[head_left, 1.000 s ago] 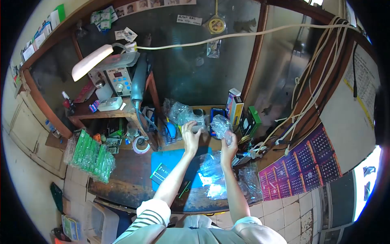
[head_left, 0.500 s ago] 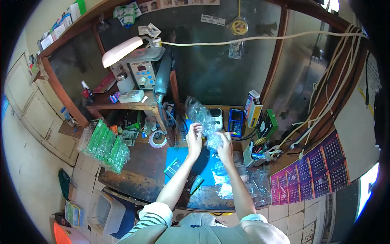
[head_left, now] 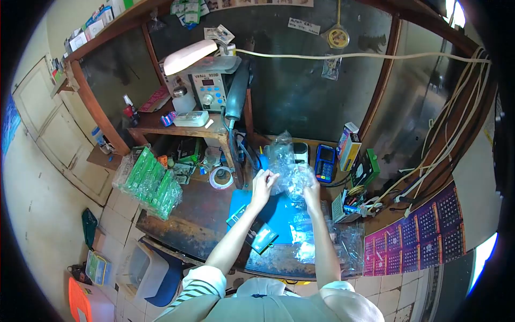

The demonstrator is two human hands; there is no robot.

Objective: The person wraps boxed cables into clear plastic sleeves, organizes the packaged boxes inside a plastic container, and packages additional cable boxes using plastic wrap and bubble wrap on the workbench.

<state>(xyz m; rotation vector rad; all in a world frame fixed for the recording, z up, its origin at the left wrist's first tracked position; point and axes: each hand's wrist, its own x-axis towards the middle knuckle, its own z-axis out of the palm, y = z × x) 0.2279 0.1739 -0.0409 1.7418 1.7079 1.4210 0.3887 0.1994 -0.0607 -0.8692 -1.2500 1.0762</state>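
Observation:
A crinkled clear plastic bag is stretched between my hands above the blue mat. My left hand pinches its left edge with closed fingers. On the other side my right hand grips the bunched plastic, which partly covers the fingers. Beneath my left forearm lies a flat black and green box, partly hidden by the arm. More clear plastic wrapping is spread on the bench by my right forearm.
Green boxes in clear wrap sit at the bench's left. A tape roll lies under the wooden shelf holding a soldering station. Behind my right hand are a blue handheld device and a pen holder.
The plastic that was bunched in my right hand is now spread wider between both hands. My right hand has moved slightly away from the left. The whole view has shifted.

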